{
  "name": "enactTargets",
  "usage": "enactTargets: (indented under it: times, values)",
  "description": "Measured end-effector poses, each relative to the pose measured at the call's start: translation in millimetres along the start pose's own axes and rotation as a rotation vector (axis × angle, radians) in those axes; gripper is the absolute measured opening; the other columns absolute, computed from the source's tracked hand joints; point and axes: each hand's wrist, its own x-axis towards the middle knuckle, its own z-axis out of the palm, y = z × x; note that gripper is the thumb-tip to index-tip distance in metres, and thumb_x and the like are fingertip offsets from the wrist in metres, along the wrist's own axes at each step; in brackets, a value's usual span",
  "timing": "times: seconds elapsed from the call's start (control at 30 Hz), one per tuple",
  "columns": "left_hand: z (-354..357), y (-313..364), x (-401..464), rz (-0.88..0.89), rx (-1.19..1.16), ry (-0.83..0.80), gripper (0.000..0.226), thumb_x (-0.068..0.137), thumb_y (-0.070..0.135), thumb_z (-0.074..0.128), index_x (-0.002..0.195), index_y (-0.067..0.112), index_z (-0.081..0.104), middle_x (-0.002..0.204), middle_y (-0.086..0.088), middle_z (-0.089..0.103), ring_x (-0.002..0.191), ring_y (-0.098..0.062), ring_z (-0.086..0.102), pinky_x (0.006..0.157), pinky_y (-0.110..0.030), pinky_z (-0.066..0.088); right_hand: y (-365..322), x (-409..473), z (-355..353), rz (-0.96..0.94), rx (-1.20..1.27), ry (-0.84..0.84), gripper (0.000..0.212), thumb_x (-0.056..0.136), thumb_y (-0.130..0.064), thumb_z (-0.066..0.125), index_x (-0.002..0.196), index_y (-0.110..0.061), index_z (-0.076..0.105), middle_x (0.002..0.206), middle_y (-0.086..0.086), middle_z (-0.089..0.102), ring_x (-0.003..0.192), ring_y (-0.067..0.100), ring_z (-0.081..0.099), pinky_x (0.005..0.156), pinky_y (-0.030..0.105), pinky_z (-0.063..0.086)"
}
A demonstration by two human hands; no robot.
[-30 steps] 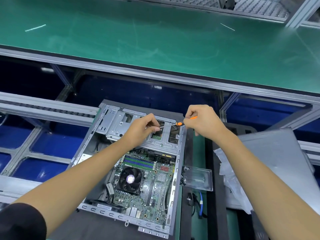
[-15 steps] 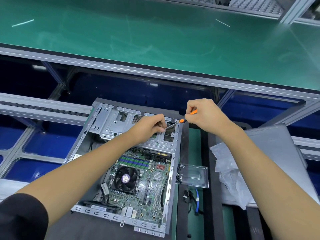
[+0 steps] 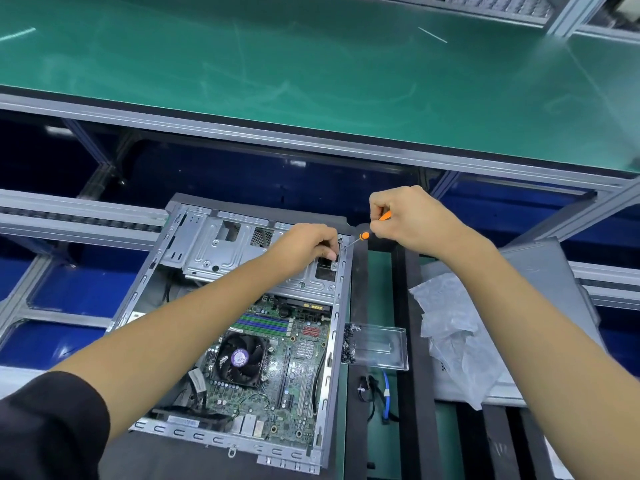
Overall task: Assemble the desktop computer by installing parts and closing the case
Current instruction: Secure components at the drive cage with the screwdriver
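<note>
**Screwing down the drive cage, far right corner**

PC case (image 3: 330,344) lies open on the bench, side panel (image 3: 540,271) parked to the right. Right hand (image 3: 412,220) has its grip closed round the orange screwdriver (image 3: 364,236), tip angled at the drive cage (image 3: 214,251) corner. Left hand (image 3: 308,247) pinches w/ curled fingers at the tip (prob. steadying a screw, too small to confirm). Next: seat tip square, turn w/o slipping. Spare screws sit in the clear tray (image 3: 381,344).
</note>
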Motion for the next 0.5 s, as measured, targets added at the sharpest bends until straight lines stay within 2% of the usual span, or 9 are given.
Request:
enactTargets:
  times: [0.13,0.27,0.37,0.43,0.5]
  values:
    - [3.0,6.5,-0.7,-0.048,0.046,-0.010,0.006,0.097,0.012,0.067,0.099,0.011,0.073,0.101,-0.003,0.071,0.094,-0.026,0.065,0.087,-0.044,0.050,-2.5,4.2,0.5,-0.042,-0.043,-0.019,0.020,0.087,-0.017,0.070,0.071,-0.021,0.059,0.070,-0.003,0.062,0.062,0.016,0.054,0.054,0.029,0.041]
    - [8.4,11.1,-1.6,-0.049,0.116,-0.026,0.012,0.098,0.011,0.065,0.104,0.005,0.073,0.108,-0.009,0.068,0.101,-0.027,0.062,0.091,-0.039,0.046,-10.7,11.7,0.8,-0.068,-0.069,-0.055,0.015,0.085,-0.016,0.070,0.072,-0.017,0.062,0.069,-0.001,0.063,0.044,0.009,0.050,0.050,0.029,0.044]
    - [13.8,13.3,0.2,-0.064,0.168,-0.035,0.016,0.099,0.015,0.064,0.109,0.004,0.072,0.112,-0.011,0.066,0.104,-0.028,0.061,0.090,-0.036,0.045,-17.0,16.4,1.9,-0.091,-0.098,-0.077,0.012,0.085,-0.015,0.068,0.074,-0.015,0.063,0.067,-0.001,0.062,0.040,0.004,0.051,0.050,0.033,0.048]
    - [20.6,9.2,-0.2,-0.075,0.184,-0.007,0.015,0.098,0.014,0.065,0.107,0.005,0.072,0.108,-0.007,0.065,0.103,-0.024,0.062,0.084,-0.029,0.046,-21.0,18.5,3.2,-0.104,-0.127,-0.096,0.011,0.084,-0.015,0.069,0.075,-0.014,0.062,0.065,-0.002,0.061,0.041,0.000,0.052,0.050,0.031,0.046]
    - [26.4,4.5,-1.2,-0.082,0.158,0.039,0.011,0.097,0.013,0.064,0.102,0.008,0.072,0.098,0.003,0.060,0.097,-0.016,0.062,0.072,-0.016,0.041,-25.0,21.1,4.9,-0.119,-0.167,-0.104,0.012,0.083,-0.015,0.069,0.073,-0.015,0.062,0.066,-0.003,0.060,0.040,0.006,0.052,0.048,0.026,0.042]
